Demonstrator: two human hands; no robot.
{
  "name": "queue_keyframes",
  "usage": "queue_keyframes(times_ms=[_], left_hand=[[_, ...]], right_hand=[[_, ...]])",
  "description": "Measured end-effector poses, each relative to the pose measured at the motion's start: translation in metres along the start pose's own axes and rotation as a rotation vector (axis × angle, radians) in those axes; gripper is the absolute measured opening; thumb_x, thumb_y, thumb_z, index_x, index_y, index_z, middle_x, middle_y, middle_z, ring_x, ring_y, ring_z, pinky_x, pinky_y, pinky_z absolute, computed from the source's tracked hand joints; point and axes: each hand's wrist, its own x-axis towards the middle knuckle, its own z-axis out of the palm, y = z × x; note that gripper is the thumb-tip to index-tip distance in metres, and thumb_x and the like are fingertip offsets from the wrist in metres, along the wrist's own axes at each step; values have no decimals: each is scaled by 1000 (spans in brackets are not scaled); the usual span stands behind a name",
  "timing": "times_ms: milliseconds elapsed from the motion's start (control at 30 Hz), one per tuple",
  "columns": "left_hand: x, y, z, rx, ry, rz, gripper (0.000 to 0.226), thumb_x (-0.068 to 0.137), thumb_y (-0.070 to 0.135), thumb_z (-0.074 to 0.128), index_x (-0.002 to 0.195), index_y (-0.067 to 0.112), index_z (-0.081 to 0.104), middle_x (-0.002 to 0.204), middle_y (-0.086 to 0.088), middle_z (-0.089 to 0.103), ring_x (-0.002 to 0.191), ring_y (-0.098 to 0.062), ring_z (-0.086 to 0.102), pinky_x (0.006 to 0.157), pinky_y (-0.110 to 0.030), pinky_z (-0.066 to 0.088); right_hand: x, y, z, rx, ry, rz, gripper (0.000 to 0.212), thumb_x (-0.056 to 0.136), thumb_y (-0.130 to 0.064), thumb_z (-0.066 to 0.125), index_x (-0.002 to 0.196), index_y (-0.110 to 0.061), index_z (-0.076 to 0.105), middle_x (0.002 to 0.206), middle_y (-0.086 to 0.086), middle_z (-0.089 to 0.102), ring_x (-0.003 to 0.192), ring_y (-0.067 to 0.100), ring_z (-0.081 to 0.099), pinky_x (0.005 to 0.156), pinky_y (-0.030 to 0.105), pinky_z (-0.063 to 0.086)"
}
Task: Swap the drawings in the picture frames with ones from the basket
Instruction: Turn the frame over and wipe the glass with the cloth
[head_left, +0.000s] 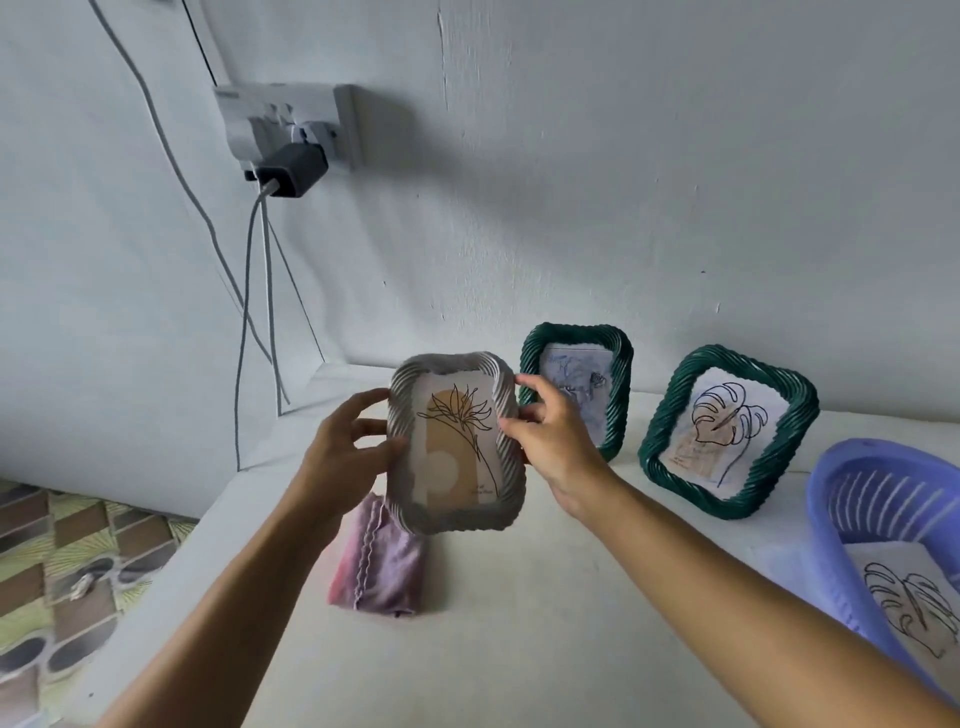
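I hold a grey ribbed picture frame (453, 441) upright above the white table, its drawing of a line flower on a tan arch facing me. My left hand (349, 447) grips its left edge, thumb on the front. My right hand (550, 436) grips its right edge. Two dark green frames stand against the wall: one (618, 364) partly behind my right hand with a bluish drawing, the other (727, 431) tilted with a leaf drawing. A purple plastic basket (852, 483) at the right edge holds a leaf drawing (914, 608).
A folded pink cloth (379, 566) lies on the white table (519, 623) under the held frame. A wall socket with a black charger (293, 169) and hanging cables sits up left. Patterned floor (67, 561) shows beyond the table's left edge.
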Motion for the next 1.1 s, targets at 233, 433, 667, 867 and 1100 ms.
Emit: queue_keyframes(times_ms=[233,433,667,867,1100], left_hand=[[73,0,-8,15,41,38,52,89,-1,67,132,26,57,105,-14,68,89,-23,66,84,-47,59],[108,-10,2,0,95,159,54,93,0,61,136,29,48,107,-8,65,73,-12,70,60,-19,54],[110,-53,14,32,142,239,60,92,-4,59,127,43,44,104,-11,61,67,-16,65,65,-37,52],[104,-69,14,44,128,264,61,94,1,60,128,48,40,103,-14,62,77,-38,67,67,-41,51],[90,-74,14,112,113,304,70,98,9,57,136,61,30,102,-9,60,83,-29,69,72,-43,54]], right_hand=[[67,-10,33,-102,52,-34,46,93,-9,55,133,-31,47,95,4,67,91,28,69,82,51,58],[109,-6,47,-178,125,-201,44,98,-5,49,133,-29,38,87,3,60,75,24,59,66,38,52],[114,30,53,-189,122,-277,47,95,3,48,131,-26,37,94,9,61,83,29,62,72,40,53],[109,40,51,-193,76,-305,50,95,5,48,132,-26,35,97,8,59,86,24,61,75,33,53],[94,49,40,-188,16,-366,49,97,-1,52,136,-24,34,85,-3,54,83,17,57,74,21,49]])
